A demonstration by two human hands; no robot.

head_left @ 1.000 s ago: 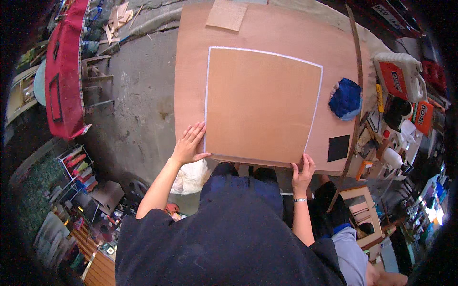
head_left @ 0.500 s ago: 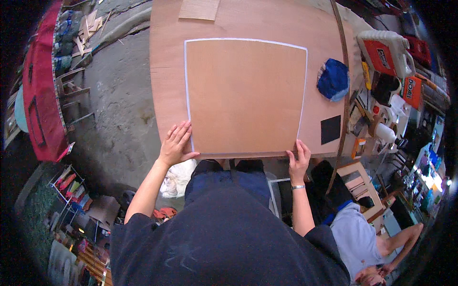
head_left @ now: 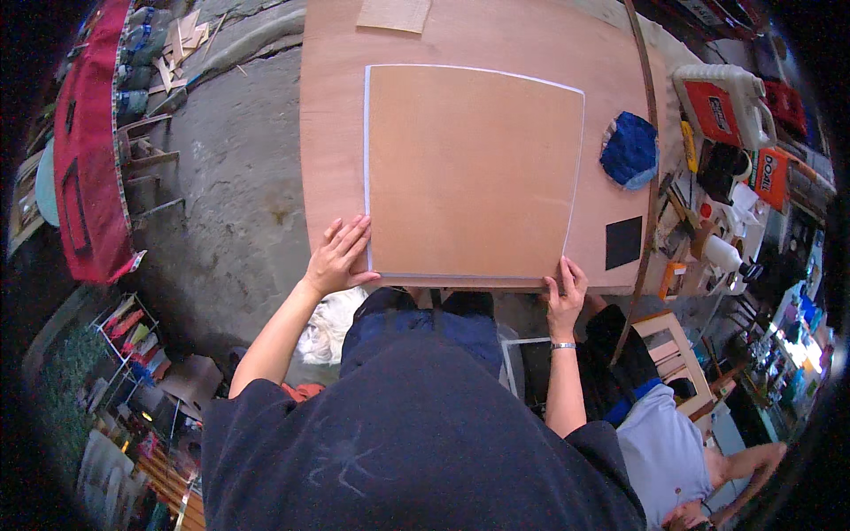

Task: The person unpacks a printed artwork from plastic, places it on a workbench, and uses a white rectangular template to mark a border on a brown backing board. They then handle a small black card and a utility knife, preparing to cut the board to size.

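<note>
A square tan panel (head_left: 474,173) lies flat on a larger pale wooden board (head_left: 335,133). A white border (head_left: 367,159) shows along its left, far and right edges, thinnest on the right. My left hand (head_left: 341,257) rests at the panel's near left corner, fingers stretched along the left edge and thumb along the near edge. At the near right corner is my right hand (head_left: 566,292), its fingertips and thumb touching the corner, the fingers fairly straight. What lies under the panel is hidden.
Right of the panel are a blue cloth bundle (head_left: 630,150) and a black square piece (head_left: 623,243). Beyond a dark strip (head_left: 646,97) stand a white jug (head_left: 726,104), bottles and tools. A thin wood offcut (head_left: 394,14) lies at the far edge. A co-worker (head_left: 664,442) is at lower right.
The whole view has shifted slightly, so the scene sits further right. Both hands stay at the panel's near corners. The white border on the right looks a little thinner.
</note>
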